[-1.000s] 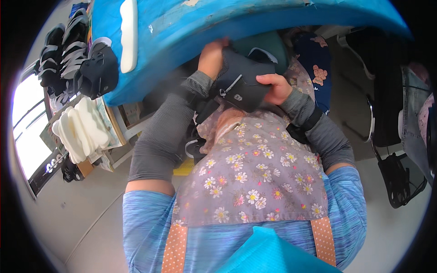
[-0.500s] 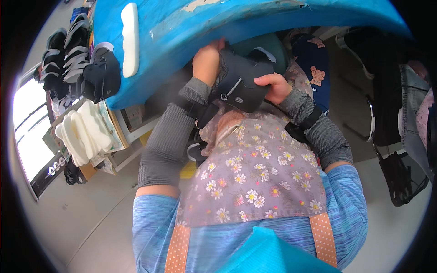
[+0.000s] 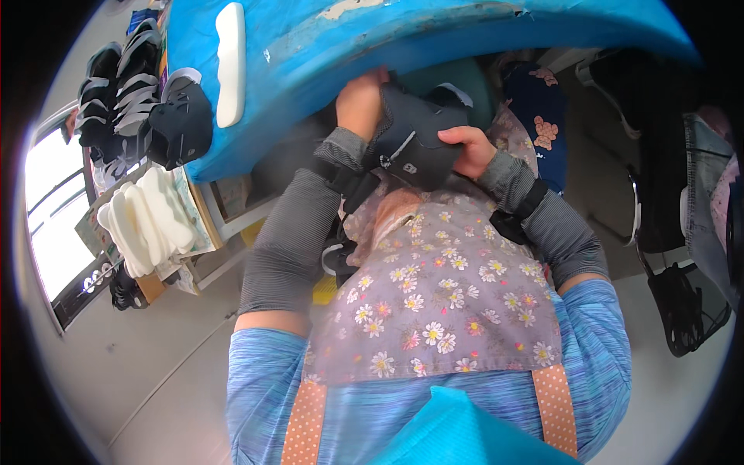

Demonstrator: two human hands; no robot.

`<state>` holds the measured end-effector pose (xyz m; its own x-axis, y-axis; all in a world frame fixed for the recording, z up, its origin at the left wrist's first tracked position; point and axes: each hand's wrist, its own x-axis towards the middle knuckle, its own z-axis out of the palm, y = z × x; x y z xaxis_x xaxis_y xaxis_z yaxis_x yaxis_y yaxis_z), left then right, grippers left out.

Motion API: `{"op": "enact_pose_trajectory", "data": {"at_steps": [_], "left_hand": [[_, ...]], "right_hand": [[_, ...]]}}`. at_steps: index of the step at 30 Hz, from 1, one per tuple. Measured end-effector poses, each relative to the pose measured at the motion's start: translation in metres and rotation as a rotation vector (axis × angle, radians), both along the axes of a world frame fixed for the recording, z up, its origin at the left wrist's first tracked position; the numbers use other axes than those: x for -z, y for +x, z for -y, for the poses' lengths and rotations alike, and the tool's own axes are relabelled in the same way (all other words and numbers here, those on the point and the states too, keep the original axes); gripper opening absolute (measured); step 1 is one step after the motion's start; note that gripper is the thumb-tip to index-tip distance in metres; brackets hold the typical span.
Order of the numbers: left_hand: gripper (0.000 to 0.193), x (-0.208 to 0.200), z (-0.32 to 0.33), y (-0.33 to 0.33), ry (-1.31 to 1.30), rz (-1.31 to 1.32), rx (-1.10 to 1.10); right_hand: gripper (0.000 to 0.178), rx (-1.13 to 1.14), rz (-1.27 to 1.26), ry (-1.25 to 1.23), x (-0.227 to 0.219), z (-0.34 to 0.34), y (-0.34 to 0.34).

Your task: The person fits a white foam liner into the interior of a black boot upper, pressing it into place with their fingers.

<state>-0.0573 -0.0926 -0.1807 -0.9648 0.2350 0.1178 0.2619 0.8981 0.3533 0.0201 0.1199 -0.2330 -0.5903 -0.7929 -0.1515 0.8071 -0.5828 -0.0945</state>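
Note:
Between my hands, over my lap at the table's front edge, is a black fabric piece [image 3: 422, 128]. It has a pale grey curved edge at its far right, a thin white line and a small light mark on its face. My left hand [image 3: 362, 106] is closed on its left side, with most of the fingers hidden behind it. On the right side, my right hand [image 3: 471, 150] grips it with the thumb lying on top and the other fingers underneath. A similar black piece [image 3: 180, 128] rests at the left end of the blue-covered table [image 3: 310, 58].
A long white wavy-edged form [image 3: 230, 66] lies on the table. At the left stand stacks of black pieces with grey edges [image 3: 138, 81] and several white forms [image 3: 147, 221] on a shelf. To the right are a dark chair frame [image 3: 682, 302] and hanging clothes [image 3: 705, 186].
The view has shifted slightly, so everything sits a little differently in the picture. Both hands keep their hold on the black piece, which is tilted very slightly differently.

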Motion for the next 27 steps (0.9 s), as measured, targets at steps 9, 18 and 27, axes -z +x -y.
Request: {"op": "enact_pose_trajectory", "data": {"at_steps": [9, 18, 27], "left_hand": [[0.036, -0.023, -0.006, 0.002, -0.109, -0.015, -0.191], [0.021, 0.019, 0.006, 0.004, 0.181, 0.048, -0.014], [0.025, 0.010, 0.001, 0.008, 0.167, 0.020, -0.128]], "right_hand": [[0.035, 0.018, -0.045, 0.112, -0.016, 0.000, 0.000], [0.042, 0.033, -0.035, 0.070, -0.012, -0.002, -0.004], [0.060, 0.129, 0.128, 0.112, -0.023, 0.003, 0.010]]}}
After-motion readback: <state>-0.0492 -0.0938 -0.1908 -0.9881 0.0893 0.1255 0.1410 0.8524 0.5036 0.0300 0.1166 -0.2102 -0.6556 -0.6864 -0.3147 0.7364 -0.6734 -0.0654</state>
